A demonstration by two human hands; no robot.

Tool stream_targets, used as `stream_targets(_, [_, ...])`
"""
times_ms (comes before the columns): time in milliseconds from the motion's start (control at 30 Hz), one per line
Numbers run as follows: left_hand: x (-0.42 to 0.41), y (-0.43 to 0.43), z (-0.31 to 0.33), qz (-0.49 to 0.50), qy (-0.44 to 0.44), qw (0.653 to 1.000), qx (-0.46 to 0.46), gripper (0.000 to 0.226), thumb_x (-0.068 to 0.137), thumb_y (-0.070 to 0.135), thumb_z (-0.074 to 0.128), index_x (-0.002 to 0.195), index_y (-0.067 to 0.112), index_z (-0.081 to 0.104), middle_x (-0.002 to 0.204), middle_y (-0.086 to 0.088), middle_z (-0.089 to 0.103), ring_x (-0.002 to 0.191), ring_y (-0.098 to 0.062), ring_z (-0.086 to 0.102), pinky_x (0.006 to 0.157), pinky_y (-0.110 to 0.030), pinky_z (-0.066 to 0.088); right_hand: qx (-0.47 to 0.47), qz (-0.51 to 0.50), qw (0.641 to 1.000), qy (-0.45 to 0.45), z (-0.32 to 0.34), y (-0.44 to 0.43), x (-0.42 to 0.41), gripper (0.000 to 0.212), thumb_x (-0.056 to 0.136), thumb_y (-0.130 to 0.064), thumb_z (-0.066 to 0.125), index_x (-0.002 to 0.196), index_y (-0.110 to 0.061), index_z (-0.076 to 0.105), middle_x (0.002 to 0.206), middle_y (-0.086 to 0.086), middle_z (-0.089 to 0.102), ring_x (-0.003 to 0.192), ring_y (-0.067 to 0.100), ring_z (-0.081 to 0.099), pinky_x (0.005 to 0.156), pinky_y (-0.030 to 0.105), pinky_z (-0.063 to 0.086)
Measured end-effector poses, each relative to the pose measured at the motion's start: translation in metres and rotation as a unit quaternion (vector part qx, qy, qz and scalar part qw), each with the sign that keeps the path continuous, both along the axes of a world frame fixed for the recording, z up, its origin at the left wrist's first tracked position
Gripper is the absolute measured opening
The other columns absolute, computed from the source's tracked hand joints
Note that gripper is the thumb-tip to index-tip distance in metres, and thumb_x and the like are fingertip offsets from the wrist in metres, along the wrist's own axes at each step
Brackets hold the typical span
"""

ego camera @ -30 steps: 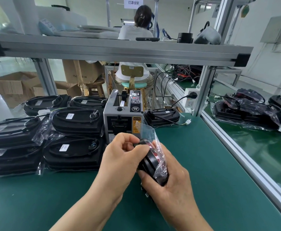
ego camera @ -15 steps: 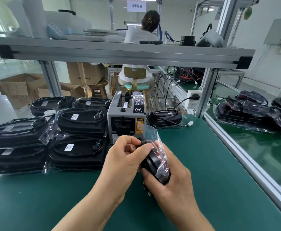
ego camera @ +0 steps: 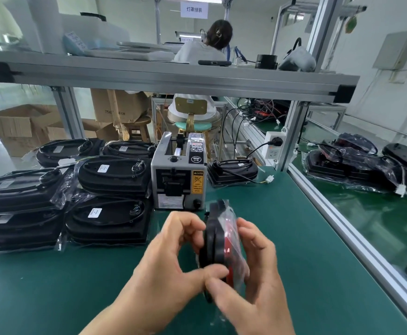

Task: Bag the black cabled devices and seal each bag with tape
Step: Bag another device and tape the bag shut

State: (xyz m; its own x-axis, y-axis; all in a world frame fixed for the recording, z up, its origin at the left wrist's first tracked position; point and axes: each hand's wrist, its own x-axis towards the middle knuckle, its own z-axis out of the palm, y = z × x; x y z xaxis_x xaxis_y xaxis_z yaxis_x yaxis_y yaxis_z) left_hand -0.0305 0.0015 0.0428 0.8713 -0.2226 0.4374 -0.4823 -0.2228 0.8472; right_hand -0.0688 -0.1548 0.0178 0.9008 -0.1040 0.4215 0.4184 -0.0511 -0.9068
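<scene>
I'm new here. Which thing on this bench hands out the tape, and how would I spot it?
On the green bench, look straight past the left hand and right hand holding a bagged device. The tape dispenser stands there, between stacked black devices and a lone device. It is the only pale grey box, with a yellow warning label.

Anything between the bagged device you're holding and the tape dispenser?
Nothing visible. The left hand and right hand hold the bagged device on edge in front of the tape dispenser, with only bare green mat between. The stacks of bagged devices sit to its left.
</scene>
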Motion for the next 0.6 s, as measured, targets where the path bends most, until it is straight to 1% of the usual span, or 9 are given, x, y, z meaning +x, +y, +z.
stream_targets(33, [-0.006,-0.004,-0.003,0.0,-0.011,1.0,0.018,0.054,0.058,0.035,0.08,0.103,0.045,0.052,0.094,0.013,0.059,0.093,-0.016,0.06,0.085,-0.032,0.05,0.018,-0.028,0.999,0.034,-0.001,0.004,-0.005,0.08,0.051,-0.035,0.075,0.124,-0.054,0.049,0.138,-0.02,0.056,0.12,0.003,0.061,0.091,0.02,0.055])
stream_targets(67, [-0.011,-0.008,-0.005,0.0,-0.03,0.999,0.036,0.051,0.058,0.033,0.075,0.101,0.045,0.051,0.094,0.014,0.058,0.093,-0.016,0.06,0.084,-0.028,0.049,0.025,-0.047,0.997,0.06,-0.001,0.008,-0.009,0.087,0.051,-0.038,0.075,0.129,-0.058,0.045,0.137,-0.021,0.058,0.12,0.004,0.061,0.094,0.021,0.054])
stream_targets(133, [-0.018,-0.015,-0.011,0.006,-0.083,0.994,0.071,0.046,0.061,0.032,0.069,0.099,0.046,0.047,0.094,0.016,0.055,0.092,-0.012,0.06,0.079,-0.012,0.045,0.022,-0.084,0.993,0.075,-0.003,0.013,-0.012,0.091,0.061,-0.037,0.074,0.142,-0.053,0.037,0.142,-0.015,0.056,0.125,0.008,0.059,0.104,0.032,0.049])
stream_targets(167, [-0.019,-0.017,-0.015,0.007,-0.098,0.992,0.082,0.044,0.063,0.032,0.068,0.099,0.044,0.045,0.094,0.016,0.054,0.092,-0.01,0.06,0.078,-0.009,0.043,0.024,-0.102,0.991,0.079,-0.006,0.014,-0.013,0.086,0.067,-0.035,0.07,0.144,-0.05,0.036,0.142,-0.013,0.057,0.126,0.007,0.058,0.105,0.032,0.048])
stream_targets(267, [-0.018,-0.019,-0.027,0.002,-0.093,0.989,0.111,0.04,0.066,0.036,0.067,0.097,0.042,0.042,0.097,0.02,0.05,0.094,-0.005,0.058,0.078,-0.014,0.046,0.026,-0.129,0.986,0.102,-0.014,0.02,-0.01,0.065,0.086,-0.049,0.057,0.146,-0.049,0.033,0.142,-0.018,0.056,0.122,-0.007,0.055,0.092,0.007,0.043])
stream_targets(333, [-0.016,-0.018,-0.035,0.006,-0.094,0.988,0.125,0.04,0.067,0.039,0.067,0.098,0.042,0.041,0.096,0.023,0.048,0.089,-0.001,0.055,0.074,-0.01,0.043,0.018,-0.14,0.984,0.113,-0.017,0.024,-0.009,0.059,0.09,-0.054,0.043,0.147,-0.043,0.034,0.146,-0.019,0.051,0.127,-0.007,0.051,0.091,0.001,0.04])
stream_targets(467, [-0.012,-0.012,-0.046,0.013,-0.09,0.985,0.146,0.044,0.067,0.039,0.07,0.098,0.042,0.04,0.093,0.027,0.046,0.089,-0.002,0.054,0.073,-0.008,0.042,0.006,-0.171,0.981,0.086,-0.023,0.031,-0.01,0.058,0.087,-0.044,0.037,0.144,-0.036,0.041,0.144,-0.014,0.054,0.132,0.006,0.052,0.106,0.023,0.043])
stream_targets(533, [-0.011,-0.01,-0.047,0.01,-0.092,0.983,0.157,0.045,0.068,0.039,0.071,0.099,0.043,0.039,0.094,0.026,0.046,0.091,-0.002,0.054,0.075,-0.012,0.044,0.017,-0.167,0.983,0.079,-0.024,0.032,-0.011,0.06,0.087,-0.054,0.037,0.144,-0.036,0.043,0.146,-0.014,0.053,0.135,0.006,0.05,0.11,0.03,0.041])
stream_targets(600, [-0.01,-0.009,-0.045,0.007,-0.088,0.983,0.159,0.045,0.068,0.041,0.07,0.1,0.044,0.038,0.096,0.025,0.046,0.095,-0.003,0.055,0.079,-0.015,0.046,0.034,-0.148,0.984,0.093,-0.022,0.029,-0.011,0.073,0.075,-0.067,0.039,0.142,-0.039,0.043,0.147,-0.014,0.052,0.135,0.006,0.049,0.112,0.033,0.041])
